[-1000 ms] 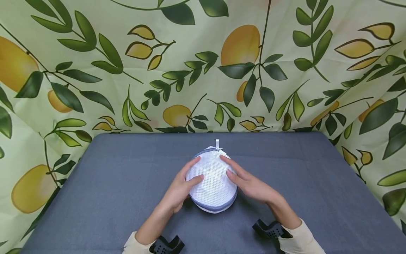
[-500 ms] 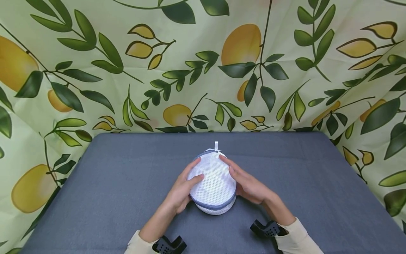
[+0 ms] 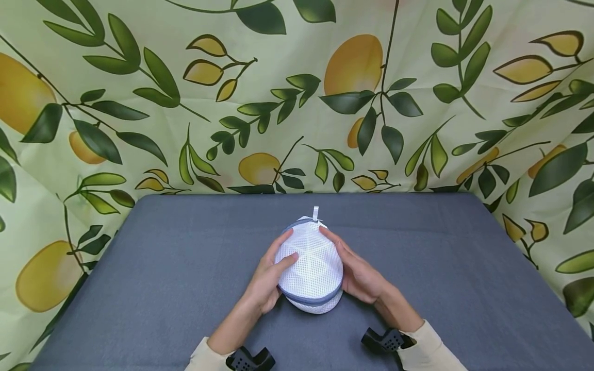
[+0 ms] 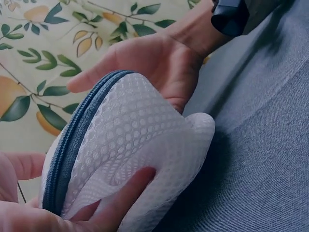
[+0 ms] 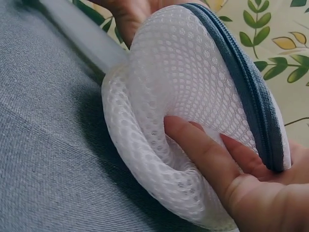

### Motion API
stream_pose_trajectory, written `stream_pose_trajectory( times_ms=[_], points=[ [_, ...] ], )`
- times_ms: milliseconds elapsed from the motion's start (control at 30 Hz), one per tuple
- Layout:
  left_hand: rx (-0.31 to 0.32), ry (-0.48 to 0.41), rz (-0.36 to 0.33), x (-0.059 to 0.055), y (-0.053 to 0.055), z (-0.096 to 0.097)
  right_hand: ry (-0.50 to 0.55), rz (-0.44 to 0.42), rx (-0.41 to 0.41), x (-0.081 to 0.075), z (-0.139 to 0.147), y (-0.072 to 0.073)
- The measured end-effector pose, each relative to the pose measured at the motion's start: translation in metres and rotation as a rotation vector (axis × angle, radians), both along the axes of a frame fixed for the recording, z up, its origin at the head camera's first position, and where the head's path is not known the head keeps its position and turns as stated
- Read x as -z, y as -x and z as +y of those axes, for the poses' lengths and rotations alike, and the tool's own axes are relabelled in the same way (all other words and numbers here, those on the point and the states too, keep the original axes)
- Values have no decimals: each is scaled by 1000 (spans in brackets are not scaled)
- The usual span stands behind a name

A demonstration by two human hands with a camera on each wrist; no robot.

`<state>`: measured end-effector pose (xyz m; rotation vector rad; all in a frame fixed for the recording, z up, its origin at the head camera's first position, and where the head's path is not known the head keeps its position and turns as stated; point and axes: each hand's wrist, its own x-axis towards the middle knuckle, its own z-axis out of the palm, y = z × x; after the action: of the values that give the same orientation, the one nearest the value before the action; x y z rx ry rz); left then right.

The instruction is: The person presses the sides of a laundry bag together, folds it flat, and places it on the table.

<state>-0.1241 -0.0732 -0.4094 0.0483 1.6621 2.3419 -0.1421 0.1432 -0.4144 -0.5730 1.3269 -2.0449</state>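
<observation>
A round white mesh laundry bag (image 3: 310, 263) with a blue-grey zipper (image 3: 311, 300) round its edge sits near the middle of the table. My left hand (image 3: 265, 275) grips its left side, thumb on the top face; the left wrist view shows a finger pushed into the mesh wall (image 4: 137, 116) below the zipper. At the right side, my right hand (image 3: 359, 275) holds the bag, and in the right wrist view its fingers (image 5: 203, 150) press into a fold of the mesh. The zipper looks closed along the part I see. What the bag contains is hidden.
A white loop tag (image 3: 316, 212) sticks up from the bag's far edge. Blue-grey cloth covers the table (image 3: 185, 247). Behind and beside it hangs a fruit-and-leaf print curtain (image 3: 287, 51). A black camera (image 3: 250, 359) is worn on each wrist.
My right hand has shifted left, its thumb going from the bag's top face to its side. The bag has moved slightly left, and more of its lower mesh shows at the near edge.
</observation>
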Motion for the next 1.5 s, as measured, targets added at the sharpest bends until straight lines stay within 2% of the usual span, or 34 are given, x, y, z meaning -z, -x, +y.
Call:
stream_pose_trajectory(
  times_ms=[200,367,667,867,1100,1500],
  points=[
    [-18,3,38,2,0,1,24,0,-1,1,0,-1],
    [6,34,38,1,0,-2,7,12,-14,-3,4,1],
    [22,117,85,-4,-1,-6,-178,115,37,-8,11,2],
    [-27,286,185,-6,-3,-5,-278,152,87,-11,11,3],
    [-66,460,273,-3,-4,-3,-473,302,212,-12,9,1],
    [-41,618,342,0,-3,-3,-547,356,260,-6,9,3]
  ],
)
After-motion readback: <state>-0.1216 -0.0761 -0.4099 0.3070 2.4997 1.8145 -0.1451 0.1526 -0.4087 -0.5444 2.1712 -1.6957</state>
